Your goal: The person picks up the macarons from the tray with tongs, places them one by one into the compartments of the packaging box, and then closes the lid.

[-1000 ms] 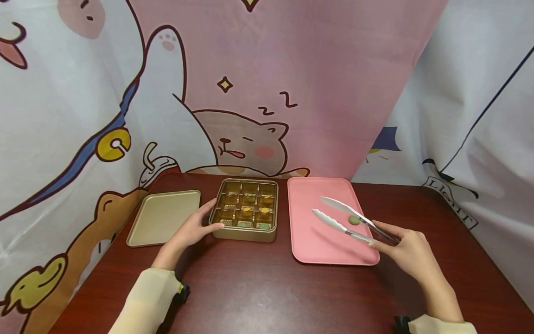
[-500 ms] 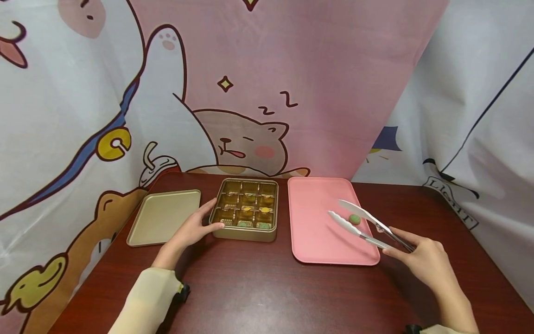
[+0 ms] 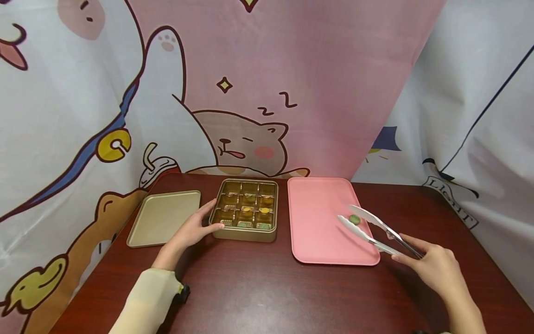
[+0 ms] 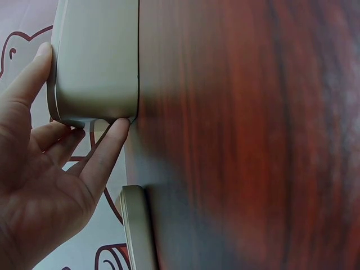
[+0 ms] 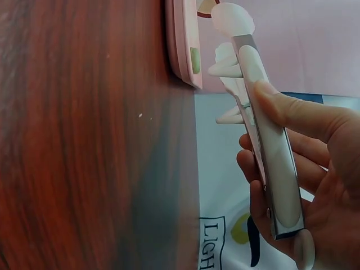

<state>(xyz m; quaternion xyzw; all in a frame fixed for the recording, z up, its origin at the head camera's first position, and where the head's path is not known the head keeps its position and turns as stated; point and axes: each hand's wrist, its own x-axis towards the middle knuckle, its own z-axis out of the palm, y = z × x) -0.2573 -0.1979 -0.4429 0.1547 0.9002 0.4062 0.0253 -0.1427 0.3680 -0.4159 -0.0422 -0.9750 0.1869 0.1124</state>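
A gold tin box (image 3: 244, 235) with a gold divided insert stands left of centre. Green and yellow bits show in several compartments. My left hand (image 3: 193, 228) holds its near left corner, thumb at the rim and fingers along the side, as the left wrist view shows too. My right hand (image 3: 435, 264) grips metal tongs (image 3: 354, 228) with pale scalloped tips. Those tips are spread, and in the head view a small round green piece (image 3: 354, 219) shows between them. It lies on the pink tray (image 3: 317, 241); in the right wrist view the tips hang above it, apart from it.
A flat gold lid (image 3: 164, 218) lies left of the box, partly behind my left forearm. The dark wooden table (image 3: 267, 292) extends toward me. A printed cartoon curtain (image 3: 333, 93) hangs behind and along the sides.
My right hand has drawn the tongs to the right and nearer me, bringing their spread tips to either side of the green piece in the head view. The left hand and box stay still.
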